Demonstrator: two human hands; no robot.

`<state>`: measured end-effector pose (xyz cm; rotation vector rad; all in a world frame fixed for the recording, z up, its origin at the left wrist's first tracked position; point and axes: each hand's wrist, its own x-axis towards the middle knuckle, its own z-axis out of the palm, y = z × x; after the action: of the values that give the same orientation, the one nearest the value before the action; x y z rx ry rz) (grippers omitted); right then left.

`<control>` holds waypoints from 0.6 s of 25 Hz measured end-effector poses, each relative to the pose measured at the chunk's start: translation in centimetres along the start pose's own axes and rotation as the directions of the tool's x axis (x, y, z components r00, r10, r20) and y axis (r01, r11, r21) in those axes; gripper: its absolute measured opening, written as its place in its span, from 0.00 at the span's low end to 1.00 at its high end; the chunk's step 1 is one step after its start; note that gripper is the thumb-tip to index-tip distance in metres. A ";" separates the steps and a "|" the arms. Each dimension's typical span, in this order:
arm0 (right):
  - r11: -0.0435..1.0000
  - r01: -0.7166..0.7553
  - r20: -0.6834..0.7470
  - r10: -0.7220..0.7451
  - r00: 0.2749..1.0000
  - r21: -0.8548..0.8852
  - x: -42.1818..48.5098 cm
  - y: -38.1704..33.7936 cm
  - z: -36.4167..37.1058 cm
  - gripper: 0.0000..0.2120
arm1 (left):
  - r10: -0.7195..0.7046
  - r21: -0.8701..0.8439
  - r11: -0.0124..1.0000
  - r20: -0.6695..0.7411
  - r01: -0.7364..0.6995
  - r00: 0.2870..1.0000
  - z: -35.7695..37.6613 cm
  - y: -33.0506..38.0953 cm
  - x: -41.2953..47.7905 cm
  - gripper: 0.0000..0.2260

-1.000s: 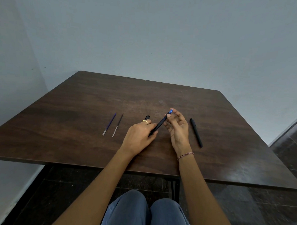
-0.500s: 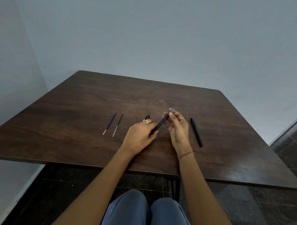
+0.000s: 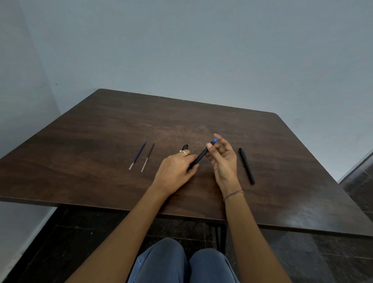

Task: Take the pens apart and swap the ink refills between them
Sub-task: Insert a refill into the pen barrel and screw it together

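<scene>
1. Left hand: fingers curled round the lower end of the barrel, which slants upward over the table. Ring on 1 finger.
2. Right hand: palm up, thumb and forefinger pinching the barrel just below its blue tip. The other fingers are loosely spread.
3. Black piece: small, on the table just behind the left hand and partly hidden. Possibly a cap.
4. Black pen: lying just right of the right hand. Whether it is empty cannot be told.
5. Blue refill and black refill: side by side, not touching, left of the left hand.
6. Step, judged: both refills are out and the barrel's tip end is being worked. Whether it is being loosened or tightened cannot be told.
7. Next, judged: 1 hand must let go, pick up a thin refill and thread it straight into the narrow bore.
</scene>
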<state>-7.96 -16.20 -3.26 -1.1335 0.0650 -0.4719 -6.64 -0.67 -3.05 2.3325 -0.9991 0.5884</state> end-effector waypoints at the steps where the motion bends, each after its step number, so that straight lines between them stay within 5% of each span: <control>1: 1.000 -0.010 -0.004 0.010 1.000 0.007 0.1 0.1 0.0 0.14 | -0.001 -0.001 1.000 0.002 0.001 1.000 0.0 0.0 0.0 0.11; 15: 0.995 -0.053 -0.049 0.058 0.997 0.086 0.2 0.1 -0.1 0.07 | -0.012 -0.020 1.000 -0.002 0.012 1.000 0.1 0.0 -0.1 0.11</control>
<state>-7.81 -16.37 -3.36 -1.0343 0.1202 -0.4502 -6.67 -0.71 -3.19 2.3184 -0.9850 0.5736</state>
